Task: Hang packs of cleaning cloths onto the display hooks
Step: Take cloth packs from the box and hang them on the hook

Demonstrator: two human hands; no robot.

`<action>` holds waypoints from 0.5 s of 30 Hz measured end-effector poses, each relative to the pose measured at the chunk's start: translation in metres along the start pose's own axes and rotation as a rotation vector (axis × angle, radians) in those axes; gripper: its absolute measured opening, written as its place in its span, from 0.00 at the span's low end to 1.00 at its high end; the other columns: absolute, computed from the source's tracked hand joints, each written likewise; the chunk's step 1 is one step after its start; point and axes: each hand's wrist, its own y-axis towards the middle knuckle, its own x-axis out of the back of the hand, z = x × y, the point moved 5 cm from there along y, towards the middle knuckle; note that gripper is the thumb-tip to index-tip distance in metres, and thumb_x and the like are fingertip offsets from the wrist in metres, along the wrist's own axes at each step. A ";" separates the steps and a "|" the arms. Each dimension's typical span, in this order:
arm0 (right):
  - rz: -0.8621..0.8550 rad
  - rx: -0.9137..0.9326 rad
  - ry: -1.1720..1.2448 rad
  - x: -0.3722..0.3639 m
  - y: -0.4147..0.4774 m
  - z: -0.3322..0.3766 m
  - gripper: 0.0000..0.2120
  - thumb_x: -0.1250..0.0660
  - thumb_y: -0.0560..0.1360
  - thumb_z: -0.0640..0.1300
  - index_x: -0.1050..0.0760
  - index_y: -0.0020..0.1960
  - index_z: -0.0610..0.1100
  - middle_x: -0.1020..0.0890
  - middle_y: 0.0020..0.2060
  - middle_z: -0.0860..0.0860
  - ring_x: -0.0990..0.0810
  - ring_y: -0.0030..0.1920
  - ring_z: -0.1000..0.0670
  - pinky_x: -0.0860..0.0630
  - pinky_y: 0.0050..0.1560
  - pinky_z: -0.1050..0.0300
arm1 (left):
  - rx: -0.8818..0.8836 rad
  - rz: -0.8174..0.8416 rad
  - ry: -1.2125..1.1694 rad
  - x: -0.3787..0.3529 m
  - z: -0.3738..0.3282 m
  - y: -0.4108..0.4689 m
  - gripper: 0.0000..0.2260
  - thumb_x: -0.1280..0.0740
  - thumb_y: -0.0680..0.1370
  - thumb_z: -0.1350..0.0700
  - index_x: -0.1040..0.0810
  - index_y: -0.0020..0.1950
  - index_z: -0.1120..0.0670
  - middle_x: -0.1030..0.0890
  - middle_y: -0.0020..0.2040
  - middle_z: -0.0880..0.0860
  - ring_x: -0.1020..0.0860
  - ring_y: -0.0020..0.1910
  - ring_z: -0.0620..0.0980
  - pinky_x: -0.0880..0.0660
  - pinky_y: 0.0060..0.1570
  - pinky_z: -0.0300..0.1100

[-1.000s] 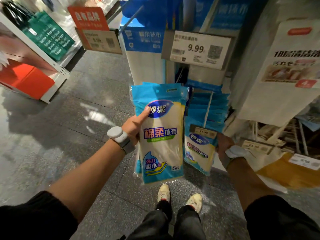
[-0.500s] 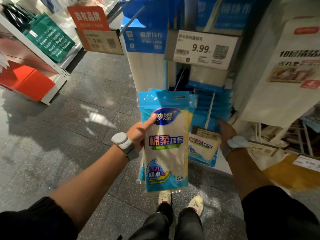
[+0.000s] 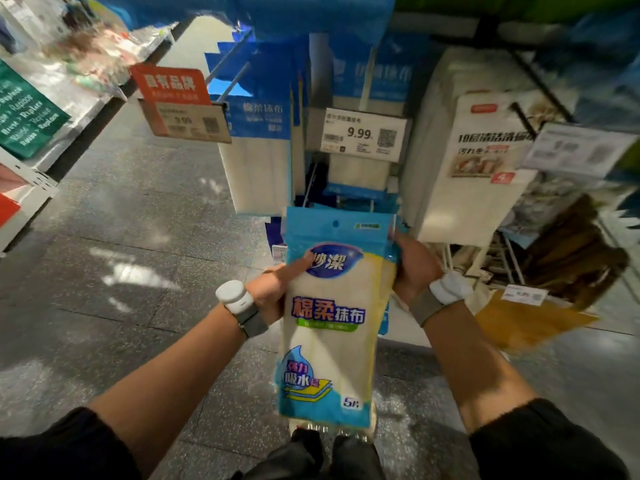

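Cloth pack (image 3: 329, 323), blue and white with a yellow strip down its right side, is held upright in mid-air in front of the display rack, over the grey floor (image 3: 138, 237). Its hang hole (image 3: 335, 223) sits at top centre, on no hook. The left hand (image 3: 273, 292) grips the pack's left edge, thumb laid across the front onto the blue logo, fingers hidden behind. The right hand (image 3: 414, 268) grips the upper right edge, fingers tucked out of sight behind the plastic. Both wrists carry white wrist devices (image 3: 232, 294) on grey straps; sleeves are black. Behind the pack's top edge more blue packaging shows low on the rack, mostly covered. Above hangs a white price tag (image 3: 363, 135) reading 9.99. Left of it, tall blue-and-white packs (image 3: 259, 133) hang from metal hooks (image 3: 228, 54) that jut toward the aisle, with an orange sign (image 3: 171, 84) at the front end. Right of the tag hangs a large white pack (image 3: 478, 174) with red labels. At far left, a green bag (image 3: 27, 109) sits by a white shelf.
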 end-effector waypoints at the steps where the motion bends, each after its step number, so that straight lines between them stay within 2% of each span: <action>1: -0.001 -0.011 0.008 0.003 -0.001 -0.002 0.31 0.25 0.70 0.54 0.24 0.69 0.42 0.20 0.64 0.41 0.21 0.65 0.38 0.27 0.68 0.37 | -0.027 -0.016 0.026 0.000 0.000 0.001 0.14 0.35 0.82 0.52 0.21 0.66 0.55 0.15 0.59 0.60 0.15 0.53 0.59 0.18 0.55 0.57; 3: -0.006 -0.016 0.060 0.006 -0.007 -0.005 0.23 0.31 0.77 0.50 0.24 0.68 0.41 0.19 0.63 0.40 0.19 0.63 0.38 0.25 0.66 0.40 | -0.100 -0.006 0.111 0.003 -0.005 0.003 0.16 0.37 0.84 0.54 0.24 0.70 0.56 0.17 0.61 0.61 0.17 0.57 0.62 0.20 0.59 0.60; 6: -0.072 0.005 0.098 0.017 -0.012 -0.007 0.18 0.39 0.82 0.45 0.25 0.68 0.38 0.17 0.59 0.40 0.16 0.54 0.42 0.17 0.54 0.48 | -0.155 -0.010 0.174 0.008 -0.017 0.002 0.16 0.36 0.83 0.56 0.24 0.70 0.58 0.17 0.61 0.62 0.18 0.58 0.63 0.21 0.59 0.60; 7: -0.091 0.007 0.105 0.022 -0.015 -0.008 0.18 0.39 0.83 0.45 0.26 0.69 0.38 0.17 0.60 0.40 0.16 0.54 0.42 0.17 0.51 0.49 | -0.164 -0.024 0.175 0.011 -0.023 0.001 0.15 0.35 0.82 0.58 0.23 0.69 0.59 0.17 0.60 0.63 0.17 0.57 0.62 0.20 0.59 0.60; 10: -0.121 -0.009 0.083 0.038 -0.023 -0.014 0.16 0.39 0.82 0.43 0.24 0.67 0.38 0.18 0.61 0.41 0.18 0.60 0.42 0.18 0.54 0.50 | -0.186 -0.081 0.219 0.024 -0.038 0.002 0.12 0.33 0.80 0.62 0.19 0.63 0.60 0.15 0.56 0.62 0.16 0.51 0.60 0.19 0.55 0.57; 13: -0.177 -0.004 -0.036 0.055 -0.032 -0.020 0.13 0.36 0.81 0.42 0.21 0.61 0.37 0.14 0.55 0.43 0.15 0.55 0.44 0.18 0.56 0.49 | -0.238 -0.131 0.329 0.031 -0.053 -0.002 0.10 0.30 0.79 0.60 0.16 0.59 0.58 0.14 0.54 0.61 0.16 0.51 0.60 0.19 0.56 0.58; 15: -0.227 -0.024 -0.187 0.066 -0.035 -0.027 0.12 0.34 0.80 0.43 0.20 0.59 0.37 0.14 0.51 0.43 0.14 0.49 0.45 0.19 0.50 0.51 | -0.285 -0.173 0.424 0.033 -0.059 -0.004 0.09 0.30 0.80 0.54 0.15 0.56 0.56 0.13 0.51 0.58 0.15 0.49 0.59 0.18 0.50 0.53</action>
